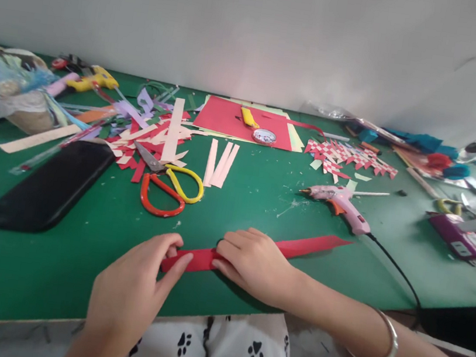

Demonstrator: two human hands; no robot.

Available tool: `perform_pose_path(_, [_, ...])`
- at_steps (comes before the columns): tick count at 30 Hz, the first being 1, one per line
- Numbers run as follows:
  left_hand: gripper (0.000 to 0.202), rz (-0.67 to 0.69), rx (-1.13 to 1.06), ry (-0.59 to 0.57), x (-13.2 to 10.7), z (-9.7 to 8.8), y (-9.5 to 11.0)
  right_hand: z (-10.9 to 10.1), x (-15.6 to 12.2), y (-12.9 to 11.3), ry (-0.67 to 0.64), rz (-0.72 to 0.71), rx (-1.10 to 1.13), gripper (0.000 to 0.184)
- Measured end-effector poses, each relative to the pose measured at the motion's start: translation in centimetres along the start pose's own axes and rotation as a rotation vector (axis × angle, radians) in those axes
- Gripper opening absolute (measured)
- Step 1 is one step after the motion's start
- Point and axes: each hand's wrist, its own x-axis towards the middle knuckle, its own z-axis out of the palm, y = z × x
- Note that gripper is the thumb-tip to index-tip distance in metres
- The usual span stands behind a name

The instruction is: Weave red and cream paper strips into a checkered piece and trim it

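A long red paper strip (308, 247) runs across the front of the green table, its far end lying to the right. My left hand (135, 279) pinches the strip's left end between thumb and fingers. Close beside it, my right hand (255, 263) grips the strip near its middle, fingers curled over it from above. Part of the strip is hidden under the right hand. Beyond the left hand lie scissors (163, 191) with one red-orange and one yellow handle. A pink glue gun (343, 205) rests on its side past the strip's right half.
Paper scraps (150, 136) are heaped behind the scissors, near a black pouch (53, 185). Red paper sheets (223, 120) lie at the back under a yellow cutter (249, 117). Woven red-and-white pieces (347, 156) and a purple power strip (462, 237) are on the right.
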Motion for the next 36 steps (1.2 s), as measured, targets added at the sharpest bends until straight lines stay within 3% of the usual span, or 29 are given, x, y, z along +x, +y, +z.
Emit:
perform_pose_path(6, [0.032,0.055,0.069,-0.005,-0.2,-0.1,0.1,0.4,0.2,0.1,0.01,0.017,-0.026,0.027])
perform_pose_path(16, [0.033,0.097,0.115,-0.025,0.0,-0.2,-0.1,0.7,0.3,0.0,0.011,0.176,-0.026,0.031])
perform_pose_path(26, [0.021,0.029,0.078,-0.006,-0.4,-0.6,-0.7,0.6,0.4,-0.1,-0.019,0.211,-0.032,0.034])
perform_pose_path(29, [0.024,0.163,0.09,0.088,-0.5,-0.6,-0.9,0.6,0.4,0.0,-0.003,0.195,-0.031,0.033])
perform_pose_path(33, [0.036,0.528,0.084,0.075,-0.9,-0.1,-0.5,0.7,0.4,0.0,0.017,0.173,-0.028,0.035])
perform_pose_path(36, [0.04,0.595,0.115,0.076,-1.9,0.3,-0.1,0.8,0.3,0.0,0.026,0.17,-0.025,0.036])
